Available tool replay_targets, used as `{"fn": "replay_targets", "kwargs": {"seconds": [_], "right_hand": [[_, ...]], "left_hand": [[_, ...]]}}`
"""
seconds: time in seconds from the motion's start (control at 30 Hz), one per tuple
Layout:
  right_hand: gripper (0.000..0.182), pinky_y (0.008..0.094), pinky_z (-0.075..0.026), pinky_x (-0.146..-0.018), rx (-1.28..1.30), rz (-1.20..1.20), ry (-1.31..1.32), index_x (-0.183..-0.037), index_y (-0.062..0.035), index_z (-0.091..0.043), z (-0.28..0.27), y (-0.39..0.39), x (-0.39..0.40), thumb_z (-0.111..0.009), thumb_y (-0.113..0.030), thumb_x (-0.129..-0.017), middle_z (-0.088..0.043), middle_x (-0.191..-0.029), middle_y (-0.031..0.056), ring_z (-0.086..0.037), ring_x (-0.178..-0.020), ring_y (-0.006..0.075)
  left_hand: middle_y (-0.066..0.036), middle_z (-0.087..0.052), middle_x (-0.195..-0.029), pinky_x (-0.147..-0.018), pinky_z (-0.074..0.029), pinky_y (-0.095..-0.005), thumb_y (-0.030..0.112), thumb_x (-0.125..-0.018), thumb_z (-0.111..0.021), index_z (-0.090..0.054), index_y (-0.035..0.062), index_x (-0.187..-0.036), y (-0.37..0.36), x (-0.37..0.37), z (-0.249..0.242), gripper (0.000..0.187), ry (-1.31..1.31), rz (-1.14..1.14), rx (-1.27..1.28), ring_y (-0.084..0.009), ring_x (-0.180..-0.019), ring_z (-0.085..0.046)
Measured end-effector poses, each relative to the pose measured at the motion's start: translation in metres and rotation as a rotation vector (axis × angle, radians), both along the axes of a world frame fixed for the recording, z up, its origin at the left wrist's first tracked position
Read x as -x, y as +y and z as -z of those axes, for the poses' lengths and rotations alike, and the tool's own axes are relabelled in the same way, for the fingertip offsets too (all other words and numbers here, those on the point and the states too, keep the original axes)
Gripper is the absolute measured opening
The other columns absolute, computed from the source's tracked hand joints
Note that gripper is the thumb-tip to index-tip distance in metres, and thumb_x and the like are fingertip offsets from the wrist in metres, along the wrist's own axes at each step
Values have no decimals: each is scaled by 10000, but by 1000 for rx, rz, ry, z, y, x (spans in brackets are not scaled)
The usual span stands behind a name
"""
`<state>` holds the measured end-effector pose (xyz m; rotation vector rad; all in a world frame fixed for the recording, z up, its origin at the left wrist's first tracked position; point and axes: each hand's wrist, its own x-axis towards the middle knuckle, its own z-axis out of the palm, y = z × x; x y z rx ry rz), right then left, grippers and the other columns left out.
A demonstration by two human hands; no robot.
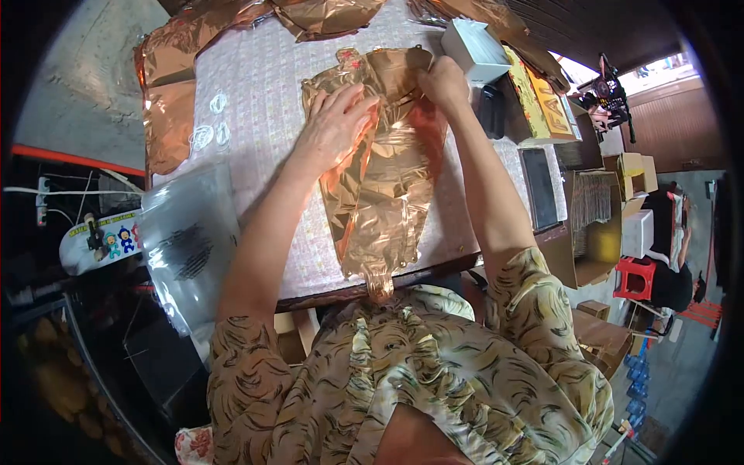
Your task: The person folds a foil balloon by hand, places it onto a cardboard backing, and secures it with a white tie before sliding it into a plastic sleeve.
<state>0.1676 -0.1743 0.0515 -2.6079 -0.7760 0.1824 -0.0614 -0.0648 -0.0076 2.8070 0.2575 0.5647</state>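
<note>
A shiny copper-coloured foil piece [391, 186] lies lengthwise on the white patterned table cover [256, 101], its narrow end near the front edge. My left hand [337, 128] rests on the foil's upper left part, fingers spread and slightly bent. At the foil's upper right corner, my right hand [446, 84] is closed on the edge, with the fingertips partly hidden. The foil is creased and partly folded between both hands.
More copper foil [170, 116] hangs over the left and far edges. White string loops [202, 137] and clear plastic bags [190, 240] lie left. A white box [477, 50], yellow box [539, 97] and dark phone [539, 186] are right. A person [678, 283] sits far right.
</note>
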Motion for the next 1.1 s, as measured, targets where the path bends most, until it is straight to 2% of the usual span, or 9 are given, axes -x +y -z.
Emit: {"fn": "replay_targets", "kwargs": {"seconds": [0.33, 0.4, 0.5, 0.53, 0.6, 0.73, 0.8, 0.9, 1.1], "right_hand": [[444, 487, -572, -903, -177, -22, -116, -986, -11, -754, 4, 22, -13, -805, -411, -800, -758, -1035, 258, -728, -1034, 420], [402, 521, -568, -901, -198, -40, -121, -934, 19, -750, -8, 28, -9, -744, -374, -850, -737, -1023, 300, -717, -1024, 459], [425, 498, -570, -779, -222, -207, -147, -918, 30, -730, -14, 43, -2, -776, -389, -862, -732, -864, 275, -741, -870, 432], [354, 462, -575, -786, -227, -264, -119, -943, 27, -743, -23, 44, 11, -763, -322, -886, -747, -885, 253, -763, -869, 363], [248, 411, -575, -815, -620, -464, 494, -1034, 1, -767, -31, 42, 35, -721, -218, -926, -761, -948, 225, -764, -915, 300], [259, 383, -572, -807, -948, -466, 1025, -1160, -68, -777, -15, 9, 34, -692, -124, -923, -765, -1057, 182, -745, -931, 257], [375, 448, -535, -907, -322, -586, 27, -1238, -155, -772, 22, -16, 9, -641, -46, -904, -718, -1230, 157, -697, -1080, 310], [496, 510, -428, -1037, -181, -540, -339, -1251, -215, -775, 34, -50, 38, -575, 26, -867, -652, -1309, 128, -595, -1218, 342], [521, 510, -354, -1034, -182, -596, -355, -1303, -246, -754, 42, -56, 62, -707, -57, -819, -623, -1215, 96, -530, -1162, 343]], "left_hand": [[-139, -471, -1556, -1200, -309, -564, 231, -1035, -598, -562, 190, -1481, 1, 0, 1, 450, 1, -7, -5, -329, -1449, -435], [-147, -475, -1548, -1195, -314, -561, 239, -1029, -602, -568, 185, -1471, 1, 0, 1, 446, -1, -4, -35, -325, -1441, -442], [-157, -493, -1521, -1194, -314, -559, 225, -1017, -608, -579, 179, -1453, -2, -1, 0, 440, -13, -11, -46, -333, -1428, -449], [-157, -493, -1521, -1194, -314, -559, 225, -1017, -608, -579, 179, -1453, -2, -2, -4, 440, -13, -8, -47, -333, -1428, -449], [-153, -517, -1507, -1222, -285, -568, 251, -1017, -592, -618, 173, -1411, -1, -4, -8, 403, 173, -53, 6, -326, -1444, -442], [-157, -547, -1455, -1214, -292, -551, 239, -1010, -595, -621, 174, -1400, -1, -2, 0, 396, 44, -34, 12, -335, -1409, -466], [-147, -576, -1401, -1203, -305, -537, 226, -1005, -597, -624, 184, -1395, -1, -4, 5, 393, -114, -33, -74, -339, -1368, -495], [-143, -584, -1383, -1199, -312, -533, 214, -1001, -598, -623, 196, -1396, -2, -3, 2, 396, -97, -31, -30, -344, -1357, -502], [-158, -605, -1353, -1199, -317, -536, 206, -1005, -581, -623, 195, -1416, -4, -3, -10, 413, 181, -81, 98, -359, -1323, -530]]}}
